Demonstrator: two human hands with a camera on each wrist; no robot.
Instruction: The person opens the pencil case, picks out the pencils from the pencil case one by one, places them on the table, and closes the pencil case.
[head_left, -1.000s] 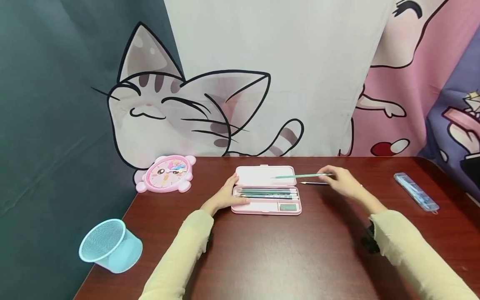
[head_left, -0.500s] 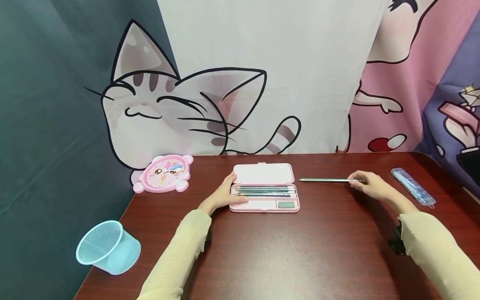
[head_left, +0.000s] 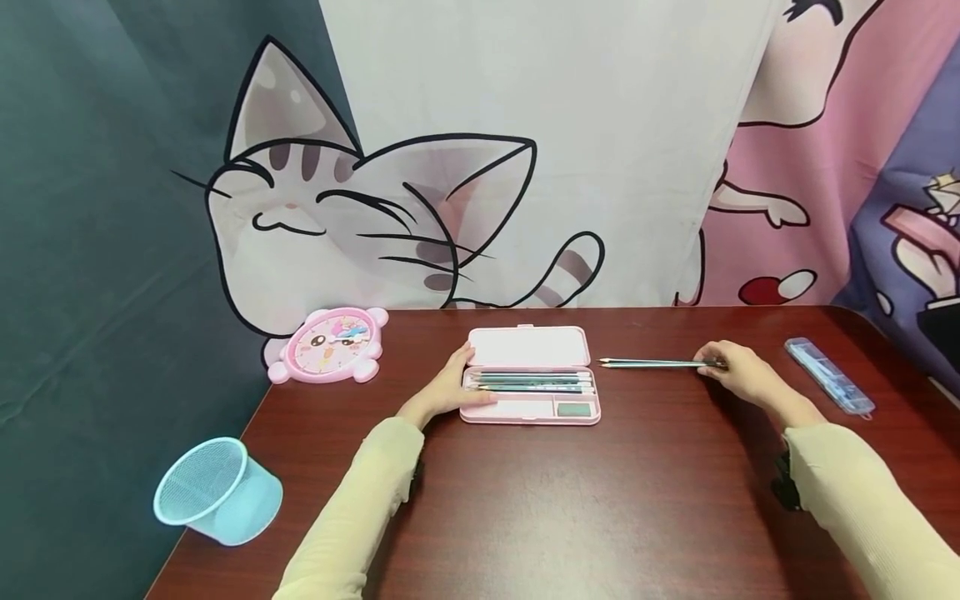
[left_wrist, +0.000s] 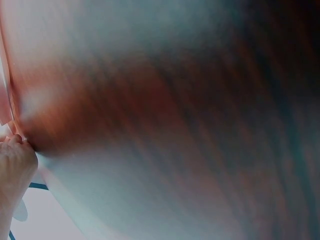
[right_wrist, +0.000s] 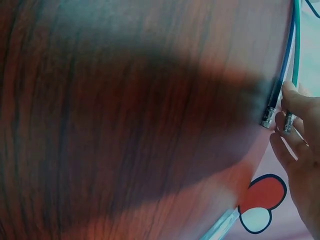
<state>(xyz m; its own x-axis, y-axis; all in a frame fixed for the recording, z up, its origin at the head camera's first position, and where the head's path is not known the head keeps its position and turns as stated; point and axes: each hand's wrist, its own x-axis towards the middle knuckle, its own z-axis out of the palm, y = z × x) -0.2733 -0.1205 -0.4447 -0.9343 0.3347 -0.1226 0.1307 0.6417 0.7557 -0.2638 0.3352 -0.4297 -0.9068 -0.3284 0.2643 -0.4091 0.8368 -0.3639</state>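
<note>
An opened pink pencil case lies mid-table, lid folded back, with several pencils and a green eraser inside. My left hand holds its left end, thumb over the front compartment and fingers by the lid's side. To the right, my right hand pinches a green pencil near its ferrule end, low over the table. A dark blue pencil lies right beside it, nearly parallel; both tips point toward the case. In the left wrist view, my left hand shows only at the edge.
A pink clock sits at the back left, and a light blue mesh bin at the left edge. A clear blue flat box lies on the far right. A printed cat curtain hangs behind the table.
My right hand has carried the green pencil right and down, from over the lid to beside the dark blue pencil. My left hand has stayed at the case.
</note>
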